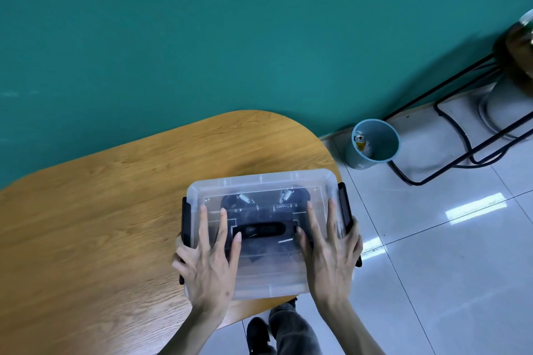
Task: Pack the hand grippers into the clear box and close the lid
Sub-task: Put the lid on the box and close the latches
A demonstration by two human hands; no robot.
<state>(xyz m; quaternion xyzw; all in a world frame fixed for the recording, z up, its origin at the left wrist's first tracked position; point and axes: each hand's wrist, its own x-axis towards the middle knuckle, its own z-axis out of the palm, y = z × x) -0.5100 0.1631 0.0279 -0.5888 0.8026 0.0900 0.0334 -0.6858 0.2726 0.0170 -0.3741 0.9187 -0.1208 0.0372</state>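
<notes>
Clear box point(265, 277) with its lid point(259, 181) on, resting at the right end of the wooden table point(101, 210), lower centre of the frame; the box's near right corner lies at the table's edge. Hand grippers point(261, 204) are seen dimly through the lid as dark handles with two metal coil springs toward the far side. A black carry handle point(261, 230) sits in the middle of the lid.

Left hand point(209, 262) lies flat on the left part of the lid, fingers spread and extended, its outer fingers wrapped over the black left latch point(186, 222). Right hand point(331, 251) lies flat on the right part, fingers likewise spread, its outer finger against the black right latch point(344, 204). Whether either latch is snapped fully shut cannot be told.

Surroundings: teal wall point(202, 23) across the upper frame; pale tiled floor point(447, 253) at right; a blue bin point(375, 143) holding a drink can point(360, 143), just beyond the table's right end; a black metal frame point(461, 135) at upper right. The person's trouser leg point(294, 328) and dark shoe point(258, 331) show at the bottom edge.
</notes>
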